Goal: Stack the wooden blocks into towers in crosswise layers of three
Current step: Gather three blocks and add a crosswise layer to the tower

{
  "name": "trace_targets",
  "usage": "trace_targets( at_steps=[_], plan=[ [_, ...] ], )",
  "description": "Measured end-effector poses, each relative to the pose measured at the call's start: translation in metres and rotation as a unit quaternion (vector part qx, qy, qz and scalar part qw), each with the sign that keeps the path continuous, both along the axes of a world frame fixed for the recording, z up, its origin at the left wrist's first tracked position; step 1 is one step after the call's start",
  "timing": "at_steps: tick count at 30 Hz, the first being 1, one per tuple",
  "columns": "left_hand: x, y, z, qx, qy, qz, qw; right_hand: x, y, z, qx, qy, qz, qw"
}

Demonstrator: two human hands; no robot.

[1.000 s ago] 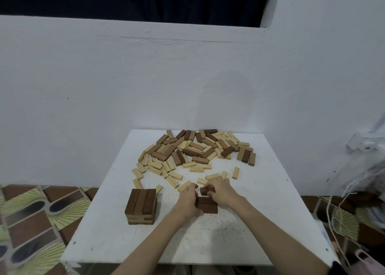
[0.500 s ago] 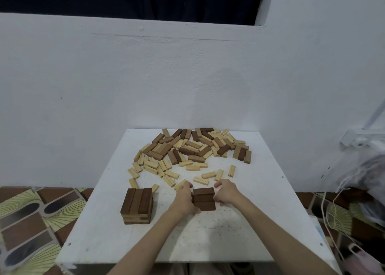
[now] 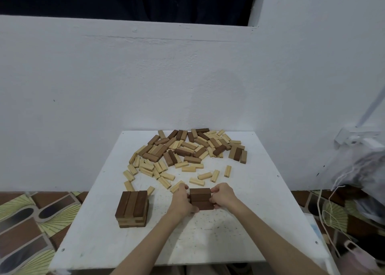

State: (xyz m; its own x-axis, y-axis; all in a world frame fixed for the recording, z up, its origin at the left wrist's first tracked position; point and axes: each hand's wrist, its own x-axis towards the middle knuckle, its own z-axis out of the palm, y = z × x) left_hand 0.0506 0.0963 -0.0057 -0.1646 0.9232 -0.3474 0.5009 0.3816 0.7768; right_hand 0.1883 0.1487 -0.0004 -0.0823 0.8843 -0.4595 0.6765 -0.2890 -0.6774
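Sitting between left hand (image 3: 180, 199) and right hand (image 3: 224, 195): dark blocks (image 3: 201, 198).

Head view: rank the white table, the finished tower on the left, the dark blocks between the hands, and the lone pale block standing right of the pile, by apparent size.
1. White table
2. Finished tower
3. Dark blocks, partly covered by both hands
4. Lone pale block, though it lies farther from the camera

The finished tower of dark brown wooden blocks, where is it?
In the head view, the finished tower of dark brown wooden blocks stands near the white table's front left, left of the left hand.
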Motion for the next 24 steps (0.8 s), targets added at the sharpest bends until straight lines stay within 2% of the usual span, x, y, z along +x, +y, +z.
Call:
trace_targets(
  at_steps=[11, 19, 24],
  plan=[
    [-0.0023, 0.0027, 0.0029, -0.015, -0.051, 0.038, 0.998, 0.0018, 0.0002, -0.0064, 0.011, 0.069, -0.072, 0.995],
    [-0.0030, 0.0027, 0.0026, -0.017, -0.069, 0.039, 0.997, 0.0018, -0.0018, -0.0050, 0.012, 0.076, -0.078, 0.994],
    [-0.0037, 0.0000, 0.0037, -0.008, -0.051, 0.024, 0.998, 0.0028, -0.0027, -0.0044, 0.015, 0.072, -0.079, 0.994]
  ],
)
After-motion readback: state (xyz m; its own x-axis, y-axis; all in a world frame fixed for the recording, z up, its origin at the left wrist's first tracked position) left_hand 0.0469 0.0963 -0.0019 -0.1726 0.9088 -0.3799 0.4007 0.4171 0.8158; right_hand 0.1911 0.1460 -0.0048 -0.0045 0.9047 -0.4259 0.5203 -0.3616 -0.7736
